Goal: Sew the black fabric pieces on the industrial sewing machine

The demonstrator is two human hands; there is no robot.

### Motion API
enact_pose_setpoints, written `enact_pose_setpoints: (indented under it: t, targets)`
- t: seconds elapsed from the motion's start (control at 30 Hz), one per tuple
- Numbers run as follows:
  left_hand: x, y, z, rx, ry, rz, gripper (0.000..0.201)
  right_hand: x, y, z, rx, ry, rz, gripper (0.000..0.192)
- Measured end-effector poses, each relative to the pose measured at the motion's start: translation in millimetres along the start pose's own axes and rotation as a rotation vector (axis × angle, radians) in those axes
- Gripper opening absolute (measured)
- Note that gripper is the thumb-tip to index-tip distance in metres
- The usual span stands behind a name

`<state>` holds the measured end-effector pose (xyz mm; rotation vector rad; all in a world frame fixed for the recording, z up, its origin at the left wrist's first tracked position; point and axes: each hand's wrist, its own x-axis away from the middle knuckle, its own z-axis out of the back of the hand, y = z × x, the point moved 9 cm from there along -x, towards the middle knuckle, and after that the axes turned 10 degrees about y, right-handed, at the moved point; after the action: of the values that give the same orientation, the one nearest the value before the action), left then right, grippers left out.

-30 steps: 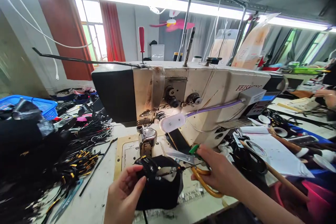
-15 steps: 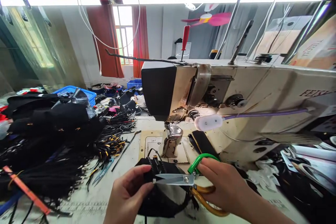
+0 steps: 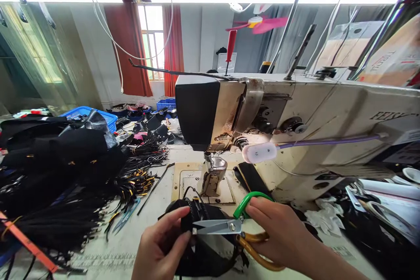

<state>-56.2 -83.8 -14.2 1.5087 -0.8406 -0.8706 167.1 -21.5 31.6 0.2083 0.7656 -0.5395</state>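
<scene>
My left hand pinches a small black zippered pouch at the front of the sewing table, just before the presser foot. My right hand grips scissors with one green and one orange handle loop. The blades are closed and point left, and their tips rest on the pouch's zipper edge beside my left thumb. The cream sewing machine stands right behind both hands.
A heap of black straps and zippers fills the left of the table, with small snips lying by it and a blue basket behind. White scraps and papers lie at the right. A white lamp hangs off the machine.
The view swung left, then settled. The pouch came off the presser foot toward me, and the scissor blades swung onto its zipper edge and closed.
</scene>
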Motion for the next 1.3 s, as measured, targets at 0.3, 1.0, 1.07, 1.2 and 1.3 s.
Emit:
enact_pose_setpoints:
  t: [0.3, 1.0, 1.07, 1.2, 1.3]
  targets:
    - [2, 8, -8.5, 0.015, 0.05, -0.067, 0.034, 8, -3, -2, -0.026, -0.005, -0.031, 0.016]
    - [-17, -27, 3.0, 0.093, -0.069, 0.095, 0.057, 4, -4, -17, 0.033, 0.088, 0.123, 0.017]
    - [-17, -30, 4.9, 0.114, -0.078, 0.108, 0.066, 6, 5, -18, 0.004, 0.044, 0.077, 0.013]
    - [-14, -31, 4.4, 0.188, -0.085, 0.165, 0.069, 10, 14, -22, -0.043, -0.051, 0.022, 0.012]
    - [-12, -30, 2.8, 0.299, -0.07, 0.215, 0.063, 11, 16, -22, -0.043, -0.058, 0.009, 0.013]
